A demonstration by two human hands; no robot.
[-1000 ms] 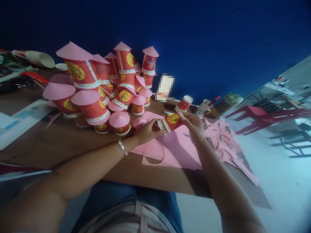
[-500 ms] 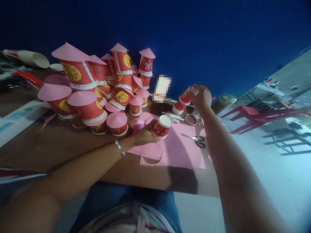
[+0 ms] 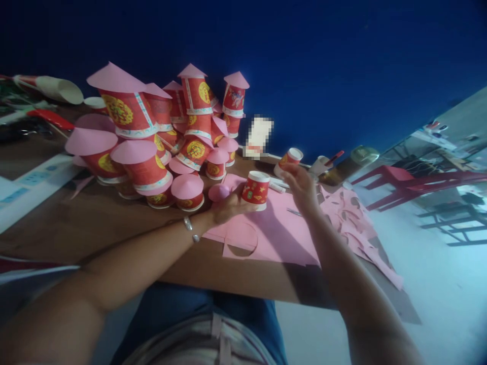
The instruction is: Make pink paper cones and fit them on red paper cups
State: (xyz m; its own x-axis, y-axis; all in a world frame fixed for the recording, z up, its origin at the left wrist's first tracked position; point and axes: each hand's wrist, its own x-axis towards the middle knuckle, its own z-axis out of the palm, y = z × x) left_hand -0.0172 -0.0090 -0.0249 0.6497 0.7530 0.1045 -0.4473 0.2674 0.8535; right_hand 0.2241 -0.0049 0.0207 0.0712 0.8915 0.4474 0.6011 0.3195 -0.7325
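My left hand is wrapped round a red paper cup with a white rim, held above the pink paper. A silver bracelet sits on that wrist. My right hand is in front of another red paper cup, which leans with its white rim up. Its fingers are drawn together; whatever is between them cannot be made out. Below lies pink paper with a cut circle. Scissors show only their blades, the rest hidden by my right arm.
Stacked red paper-cup lanterns with pink cone tops crowd the table's left. Pink paper scraps lie to the right. A white cup with a red-handled tool and a jar stand behind. Red stools are beyond the table.
My right hand has come down and nearer from above the leaning cups at the back. The cup in my left hand has turned more upright. The view has shifted slightly, uncovering the paper scraps.
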